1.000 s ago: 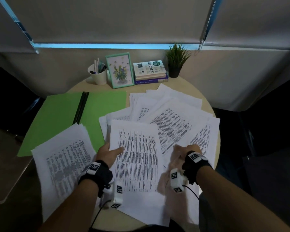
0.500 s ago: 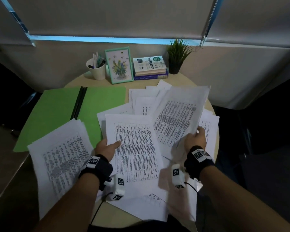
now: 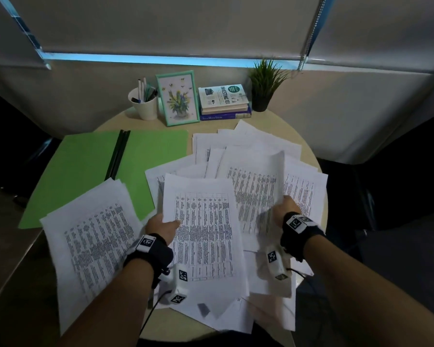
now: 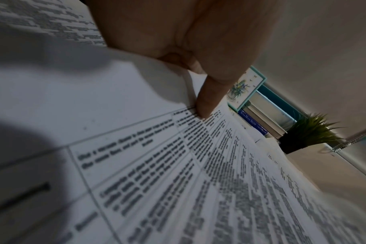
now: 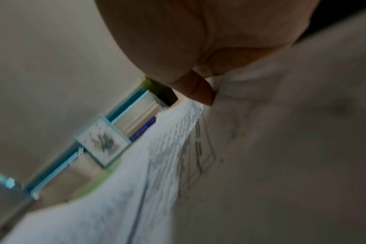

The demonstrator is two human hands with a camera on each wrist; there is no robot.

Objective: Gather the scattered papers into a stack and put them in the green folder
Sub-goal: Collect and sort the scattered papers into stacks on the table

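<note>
Beside the open green card folder point(image 3: 85, 171), left hand point(image 3: 162, 227) and right hand point(image 3: 285, 209) each pinch white printed paper sheets point(image 3: 201, 229); more sheets overlap the folder's corner.

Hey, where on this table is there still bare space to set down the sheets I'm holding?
The open green folder is mostly bare, bordered by the pen cup behind and a paper pile over its near corner. A bare strip of table runs between the books and the scattered papers. The right half is crowded with sheets.
</note>
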